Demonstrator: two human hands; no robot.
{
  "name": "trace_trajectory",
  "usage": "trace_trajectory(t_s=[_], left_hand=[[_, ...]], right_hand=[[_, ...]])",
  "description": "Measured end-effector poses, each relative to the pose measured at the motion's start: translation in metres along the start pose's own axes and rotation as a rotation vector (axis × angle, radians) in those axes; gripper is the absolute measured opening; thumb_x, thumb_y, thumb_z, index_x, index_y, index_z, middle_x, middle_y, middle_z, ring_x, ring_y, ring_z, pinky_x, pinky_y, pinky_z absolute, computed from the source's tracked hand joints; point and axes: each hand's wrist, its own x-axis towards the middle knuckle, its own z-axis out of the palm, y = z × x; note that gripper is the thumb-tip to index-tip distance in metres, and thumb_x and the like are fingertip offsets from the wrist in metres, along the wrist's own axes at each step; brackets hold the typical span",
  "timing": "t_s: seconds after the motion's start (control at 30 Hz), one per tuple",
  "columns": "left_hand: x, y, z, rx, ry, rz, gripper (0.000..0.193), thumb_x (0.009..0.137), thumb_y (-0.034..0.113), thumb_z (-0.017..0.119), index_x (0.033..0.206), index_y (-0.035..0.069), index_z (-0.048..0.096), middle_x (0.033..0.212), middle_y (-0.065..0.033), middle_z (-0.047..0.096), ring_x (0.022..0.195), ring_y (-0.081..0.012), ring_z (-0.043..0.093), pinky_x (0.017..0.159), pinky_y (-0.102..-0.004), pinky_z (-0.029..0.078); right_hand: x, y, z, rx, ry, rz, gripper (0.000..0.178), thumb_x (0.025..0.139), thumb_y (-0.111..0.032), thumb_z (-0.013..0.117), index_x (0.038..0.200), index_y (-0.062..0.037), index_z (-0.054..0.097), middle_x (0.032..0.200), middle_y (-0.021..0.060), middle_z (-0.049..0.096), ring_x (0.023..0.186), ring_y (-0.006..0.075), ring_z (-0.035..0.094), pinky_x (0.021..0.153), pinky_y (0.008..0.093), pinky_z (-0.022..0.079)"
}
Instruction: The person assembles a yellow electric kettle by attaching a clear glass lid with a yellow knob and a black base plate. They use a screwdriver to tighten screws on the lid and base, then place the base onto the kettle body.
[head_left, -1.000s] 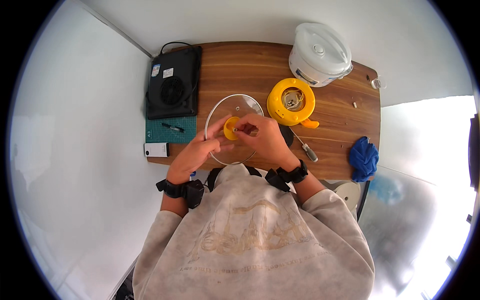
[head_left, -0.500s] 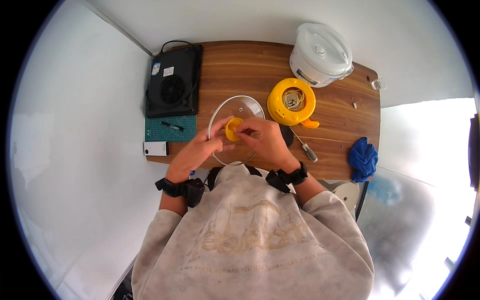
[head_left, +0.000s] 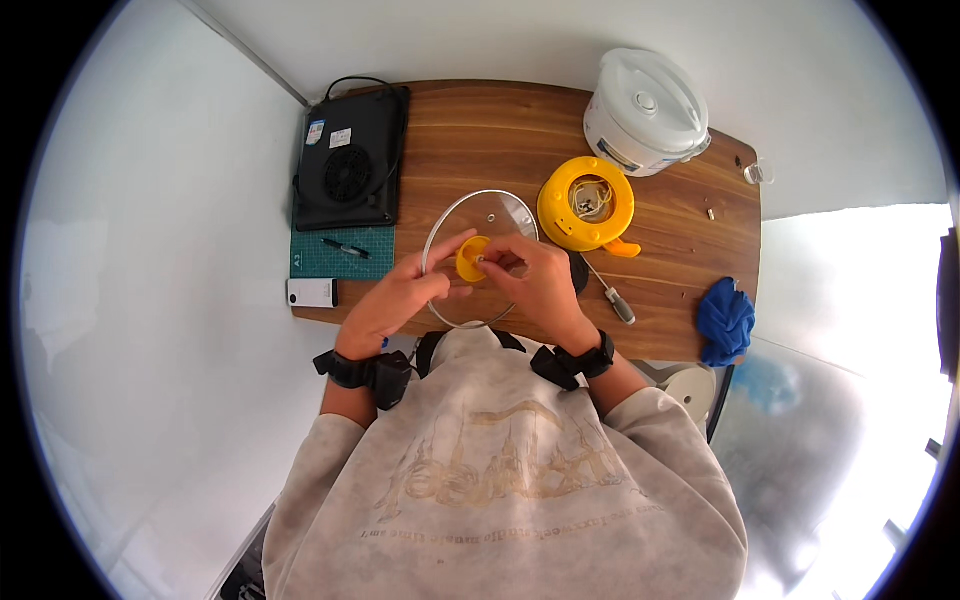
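Note:
A clear glass lid (head_left: 505, 212) with a thin metal rim is held tilted in front of my body. My left hand (head_left: 395, 300) grips it at the left edge, its fingers reaching around a yellow cup-shaped knob (head_left: 467, 264) near the lid's middle. My right hand (head_left: 540, 285) is closed in a pinch over the knob's hollow. Between those fingertips there seems to be something small, too small to make out. Just right of my right hand lies a dark round object (head_left: 578, 272), partly covered.
A screwdriver (head_left: 620, 305) and a yellow ring-shaped base (head_left: 553, 225) with a cord inside lie to the right. Behind stands a white lidded pot (head_left: 610, 135). A blue cloth (head_left: 727, 322) is far right. Left are a black fan-vented appliance (head_left: 375, 120), a green mat (head_left: 310, 255), a pen (head_left: 346, 248) and a white box (head_left: 313, 293).
Both hands, with the lid and knob, appear slightly further right. The right fingertips stay pinched at the knob, whose hollow shows a little differently.

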Motion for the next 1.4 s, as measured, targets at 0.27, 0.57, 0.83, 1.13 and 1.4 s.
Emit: trace_trajectory(t_s=[0.27,0.57,0.83,1.13,1.4], left_hand=[[-0.002,0.003,0.005,-0.010,-0.007,0.018,0.074,0.081,-0.005,0.039,0.155,0.003,0.035,0.148,-0.0120,0.047,0.135,-0.0238,0.051,0.110,-0.0376,0.046],[0.003,-0.004,-0.003,0.057,-0.045,0.024,0.068,0.085,-0.004,0.040,0.153,0.002,0.037,0.146,-0.0121,0.048,0.134,-0.0234,0.052,0.110,-0.0359,0.047],[0.003,-0.003,-0.001,0.057,-0.065,0.011,0.065,0.087,-0.002,0.041,0.152,0.001,0.038,0.145,-0.0115,0.049,0.129,-0.0219,0.055,0.107,-0.0342,0.049],[0.005,-0.004,-0.004,0.043,-0.028,-0.043,0.059,0.089,0.002,0.039,0.149,-0.002,0.042,0.143,-0.0130,0.051,0.127,-0.0227,0.057,0.105,-0.0330,0.049],[0.009,-0.007,-0.004,-0.010,-0.032,-0.043,0.065,0.085,0.000,0.037,0.150,-0.002,0.040,0.144,-0.0145,0.052,0.127,-0.0240,0.058,0.105,-0.0326,0.049]], right_hand=[[-0.003,0.001,-0.002,-0.056,-0.043,-0.086,0.013,0.082,-0.003,0.076,0.094,-0.0005,0.072,0.088,0.0122,0.071,0.073,0.0246,0.071,0.067,0.0300,0.057],[-0.002,0.002,-0.003,-0.040,-0.056,-0.109,0.013,0.082,-0.002,0.075,0.095,-0.0009,0.072,0.087,0.0121,0.071,0.072,0.0251,0.071,0.066,0.0299,0.057],[-0.005,0.005,-0.005,-0.060,-0.098,-0.119,0.012,0.083,-0.002,0.075,0.094,0.0001,0.071,0.086,0.0118,0.069,0.072,0.0246,0.070,0.066,0.0298,0.056],[-0.006,0.007,-0.004,-0.059,-0.104,-0.125,0.012,0.082,-0.001,0.075,0.093,0.0002,0.070,0.088,0.0116,0.069,0.073,0.0240,0.071,0.067,0.0298,0.058],[-0.009,0.006,-0.004,-0.093,-0.088,-0.041,0.014,0.082,-0.004,0.076,0.094,0.0000,0.070,0.090,0.0119,0.070,0.074,0.0247,0.071,0.068,0.0304,0.058]])
